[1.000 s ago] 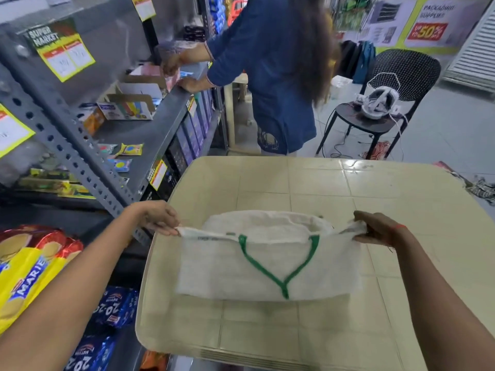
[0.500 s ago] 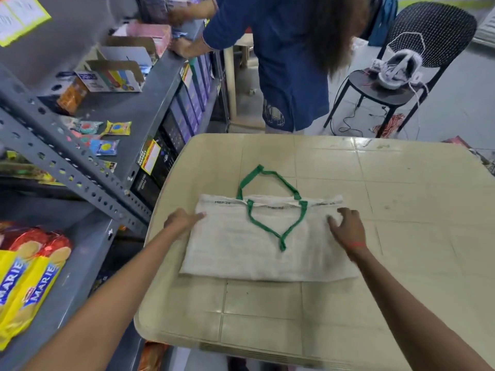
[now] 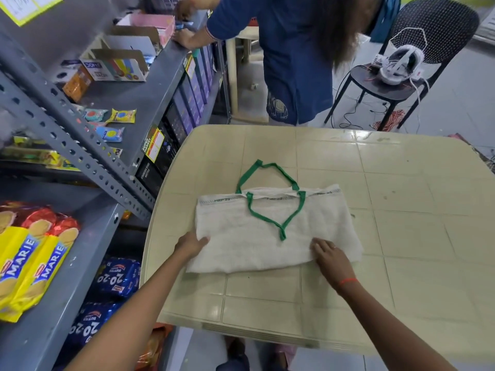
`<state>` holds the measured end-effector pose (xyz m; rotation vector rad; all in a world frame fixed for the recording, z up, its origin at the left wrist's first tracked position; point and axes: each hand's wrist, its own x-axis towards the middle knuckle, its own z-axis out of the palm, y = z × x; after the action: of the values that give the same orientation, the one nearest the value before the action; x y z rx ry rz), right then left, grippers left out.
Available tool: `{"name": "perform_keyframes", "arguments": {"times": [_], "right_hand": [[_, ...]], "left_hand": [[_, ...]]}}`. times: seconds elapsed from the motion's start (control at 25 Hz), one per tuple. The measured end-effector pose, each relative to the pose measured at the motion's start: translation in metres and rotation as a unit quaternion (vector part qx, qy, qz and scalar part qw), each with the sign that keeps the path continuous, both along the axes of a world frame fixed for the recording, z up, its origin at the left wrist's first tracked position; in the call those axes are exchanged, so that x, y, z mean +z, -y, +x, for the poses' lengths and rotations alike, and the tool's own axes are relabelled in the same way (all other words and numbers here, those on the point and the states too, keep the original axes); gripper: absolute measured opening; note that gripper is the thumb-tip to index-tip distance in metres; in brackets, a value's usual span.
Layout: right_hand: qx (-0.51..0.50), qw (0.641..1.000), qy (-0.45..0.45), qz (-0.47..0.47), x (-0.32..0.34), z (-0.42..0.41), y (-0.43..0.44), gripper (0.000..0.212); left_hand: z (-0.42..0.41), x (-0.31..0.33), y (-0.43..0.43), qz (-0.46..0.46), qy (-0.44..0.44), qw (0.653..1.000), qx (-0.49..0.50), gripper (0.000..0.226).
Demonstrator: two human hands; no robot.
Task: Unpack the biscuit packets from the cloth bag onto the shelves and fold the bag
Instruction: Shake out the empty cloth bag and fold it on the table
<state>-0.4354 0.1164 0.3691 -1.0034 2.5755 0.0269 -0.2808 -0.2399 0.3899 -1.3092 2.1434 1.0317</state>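
The white cloth bag (image 3: 257, 245) with green handles (image 3: 277, 222) lies flat on the beige table (image 3: 401, 188), one handle on the cloth, the other pointing away onto the table. My left hand (image 3: 191, 246) holds the bag's near left edge, thumb on top and fingers under the cloth. Over the bag's near right corner, my right hand (image 3: 330, 257) lies flat, palm down with fingers spread. Yellow Marie biscuit packets (image 3: 29, 263) rest on the grey shelf (image 3: 77, 253) at my left. Blue 20-20 packets (image 3: 117, 277) sit on the shelf below.
A slanted grey shelf post (image 3: 88, 159) runs beside the table's left edge. Small sweet packets (image 3: 122, 116) and open cartons (image 3: 115, 65) sit on an upper shelf. A person in blue (image 3: 294, 62) stands beyond the table; a black chair (image 3: 434, 36) holds a white headset.
The bag went from held up by its top corners to lying flat on the table. Both my hands then slid from its far corners to its near edge.
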Motion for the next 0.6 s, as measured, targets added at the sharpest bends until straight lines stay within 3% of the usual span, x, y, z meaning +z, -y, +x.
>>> {"name": "perform_keyframes", "arguments": {"times": [0.16, 0.28, 0.36, 0.4, 0.48, 0.56, 0.6], "right_hand": [[-0.103, 0.994, -0.036, -0.004, 0.014, -0.014, 0.007, 0.026], [-0.214, 0.975, -0.057, 0.006, 0.020, -0.035, 0.019, 0.029], [-0.247, 0.968, -0.019, 0.038, 0.023, -0.044, 0.022, 0.034], [-0.247, 0.968, -0.018, 0.042, 0.024, -0.045, 0.024, 0.034], [-0.216, 0.975, -0.054, 0.015, 0.023, -0.038, 0.033, 0.034], [-0.177, 0.980, -0.075, -0.049, 0.020, -0.021, 0.047, 0.035], [-0.158, 0.983, -0.059, -0.073, 0.017, -0.009, 0.053, 0.036]], "left_hand": [[0.025, 0.010, -0.029, 0.105, -0.078, 0.983, 0.132, 0.041], [0.046, 0.019, -0.081, 0.232, -0.035, 0.962, 0.141, 0.039], [0.052, 0.027, -0.098, 0.271, 0.001, 0.955, 0.121, 0.042], [0.051, 0.029, -0.099, 0.242, 0.011, 0.964, 0.107, 0.047], [0.045, 0.029, -0.090, 0.091, 0.027, 0.992, 0.082, 0.063], [0.033, 0.031, -0.073, -0.089, 0.019, 0.993, 0.075, 0.078], [0.023, 0.032, -0.065, -0.137, -0.014, 0.987, 0.078, 0.077]]}}
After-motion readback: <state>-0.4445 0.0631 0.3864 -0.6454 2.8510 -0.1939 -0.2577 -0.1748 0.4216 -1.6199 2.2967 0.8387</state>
